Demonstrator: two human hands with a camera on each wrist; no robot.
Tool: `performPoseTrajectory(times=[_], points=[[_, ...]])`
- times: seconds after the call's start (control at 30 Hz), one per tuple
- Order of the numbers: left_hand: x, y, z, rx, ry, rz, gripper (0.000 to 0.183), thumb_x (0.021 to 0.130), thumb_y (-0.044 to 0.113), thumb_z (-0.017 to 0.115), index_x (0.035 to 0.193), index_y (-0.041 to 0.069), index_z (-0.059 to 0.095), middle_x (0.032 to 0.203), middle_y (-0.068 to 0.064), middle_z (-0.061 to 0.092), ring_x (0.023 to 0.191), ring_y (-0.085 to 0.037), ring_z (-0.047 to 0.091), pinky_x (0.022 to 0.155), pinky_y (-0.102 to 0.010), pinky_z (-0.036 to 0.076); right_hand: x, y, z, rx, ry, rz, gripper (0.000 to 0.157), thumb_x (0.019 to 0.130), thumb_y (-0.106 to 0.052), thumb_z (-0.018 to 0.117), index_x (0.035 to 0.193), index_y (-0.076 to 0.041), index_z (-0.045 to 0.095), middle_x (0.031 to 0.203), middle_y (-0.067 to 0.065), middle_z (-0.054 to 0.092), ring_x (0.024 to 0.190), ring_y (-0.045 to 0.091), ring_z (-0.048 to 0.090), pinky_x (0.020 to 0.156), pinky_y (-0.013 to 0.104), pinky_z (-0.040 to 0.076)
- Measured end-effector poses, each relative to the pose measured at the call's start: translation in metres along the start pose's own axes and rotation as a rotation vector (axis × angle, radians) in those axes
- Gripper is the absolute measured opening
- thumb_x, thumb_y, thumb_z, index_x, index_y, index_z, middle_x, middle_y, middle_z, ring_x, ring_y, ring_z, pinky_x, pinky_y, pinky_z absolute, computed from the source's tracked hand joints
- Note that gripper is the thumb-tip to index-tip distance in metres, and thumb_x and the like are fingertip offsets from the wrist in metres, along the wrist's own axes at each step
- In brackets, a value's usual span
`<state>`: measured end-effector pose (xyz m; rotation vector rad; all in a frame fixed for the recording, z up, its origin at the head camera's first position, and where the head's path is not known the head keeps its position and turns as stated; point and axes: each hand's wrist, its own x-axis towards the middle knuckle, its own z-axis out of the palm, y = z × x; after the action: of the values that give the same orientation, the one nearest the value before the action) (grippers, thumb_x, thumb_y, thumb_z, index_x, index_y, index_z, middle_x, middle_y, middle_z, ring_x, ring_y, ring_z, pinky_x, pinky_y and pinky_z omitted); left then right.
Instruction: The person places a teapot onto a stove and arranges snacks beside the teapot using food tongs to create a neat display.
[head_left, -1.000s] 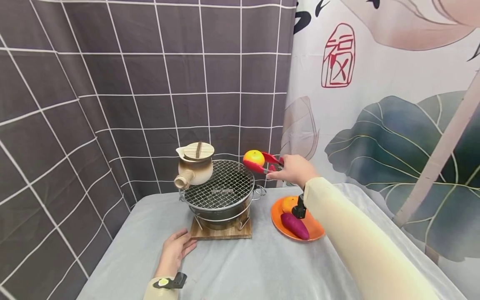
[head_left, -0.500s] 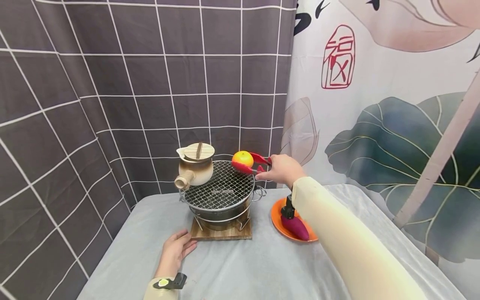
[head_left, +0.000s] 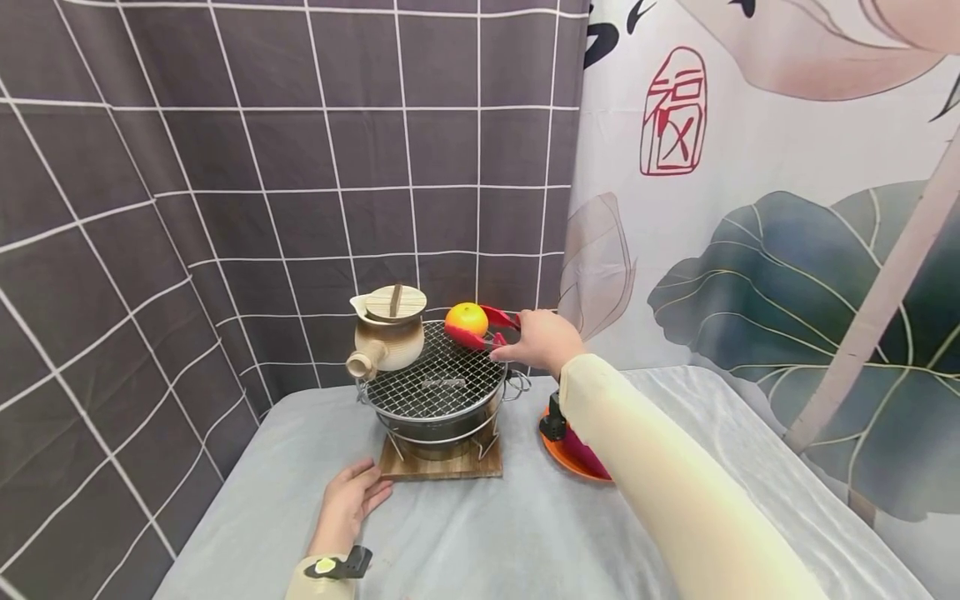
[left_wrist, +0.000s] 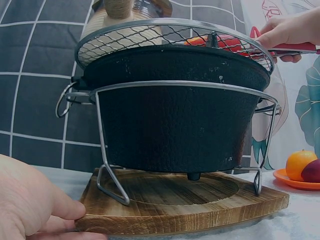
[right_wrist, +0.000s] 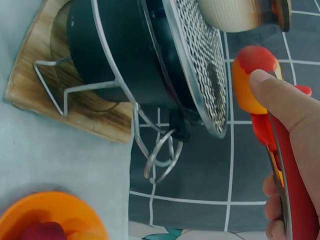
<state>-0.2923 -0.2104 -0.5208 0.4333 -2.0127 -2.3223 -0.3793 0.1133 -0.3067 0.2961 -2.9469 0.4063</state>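
One bare left hand (head_left: 350,500), nearest the camera, rests outstretched fingers against the corner of a wooden board (head_left: 465,468), gripping nothing, at 7 o'clock from the black grill (head_left: 431,429) that stands on it. At the grill's 4 o'clock, an orange plate (head_left: 558,461) carries a purple tuber (head_left: 581,454) and, visible from the left wrist, a round orange fruit (left_wrist: 300,166). Beyond, reaching in from 2 o'clock, a right hand (head_left: 543,340) grips red tongs (head_left: 498,316), their heads clamped on a citrus fruit (head_left: 467,320). The citrus fruit hangs at 1 o'clock over the grill's wire mesh (head_left: 461,396), just clear of it in the right wrist view. By its look it should handle as fairly light, the peel slightly yielding but smooth, the shape round enough to roll from a slack pinch; too hard a squeeze could bruise it. The surest hold is likely across its widest girth, heads centred on opposite sides. A lidded clay pot (head_left: 397,346) stands at the mesh's 10 o'clock, its side handle pointing toward 8. Farthest off hangs a grey backdrop (head_left: 367,150) ruled with white lines, meeting a lotus-printed cloth (head_left: 750,167) toward 2 o'clock.
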Motion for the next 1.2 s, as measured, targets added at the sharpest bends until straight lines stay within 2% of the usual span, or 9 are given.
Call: performPoseTrajectory(times=[0.17,0.33,0.6,0.97,1.2], points=[[-0.002,0.001,0.0,-0.002,0.004,0.003,0.053,0.103,0.002,0.051,0.147,-0.02,0.03,0.139,-0.044,0.042,0.09,-0.02,0.07,0.086,-0.036,0.064,0.005,-0.007,0.008,-0.006,0.008,0.018,0.064,0.074,-0.063,0.08,0.104,-0.008,0.066,0.082,0.005,0.067,0.073,0.023,0.062,0.061,0.035,0.061],[-0.001,0.001,-0.001,-0.008,0.0,0.011,0.054,0.103,0.002,0.052,0.146,-0.02,0.03,0.137,-0.043,0.044,0.09,-0.021,0.07,0.086,-0.036,0.064,0.011,-0.013,0.018,-0.038,0.028,0.015,0.06,0.073,-0.064,0.08,0.096,-0.011,0.065,0.078,0.004,0.064,0.071,0.022,0.061,0.056,0.033,0.057],[-0.001,0.001,-0.002,-0.015,0.006,0.019,0.053,0.102,0.001,0.052,0.145,-0.021,0.031,0.134,-0.042,0.046,0.088,-0.021,0.07,0.085,-0.036,0.065,0.013,-0.024,0.027,-0.069,0.044,0.004,0.059,0.075,-0.066,0.078,0.091,-0.012,0.063,0.079,0.004,0.061,0.07,0.022,0.06,0.055,0.034,0.056],[0.0,-0.003,0.001,-0.021,0.013,0.028,0.052,0.102,0.002,0.053,0.145,-0.021,0.032,0.131,-0.04,0.05,0.087,-0.021,0.07,0.085,-0.036,0.065,0.012,-0.028,0.03,-0.055,0.031,0.036,0.071,0.077,-0.067,0.076,0.11,-0.006,0.066,0.092,0.006,0.064,0.078,0.022,0.062,0.068,0.038,0.063],[0.001,-0.003,0.0,-0.022,0.005,0.029,0.053,0.102,0.002,0.053,0.145,-0.02,0.032,0.133,-0.041,0.048,0.088,-0.021,0.07,0.086,-0.036,0.064,0.014,-0.029,0.031,-0.043,0.019,0.043,0.07,0.076,-0.068,0.076,0.107,-0.007,0.065,0.087,0.006,0.065,0.076,0.023,0.063,0.066,0.036,0.063]])
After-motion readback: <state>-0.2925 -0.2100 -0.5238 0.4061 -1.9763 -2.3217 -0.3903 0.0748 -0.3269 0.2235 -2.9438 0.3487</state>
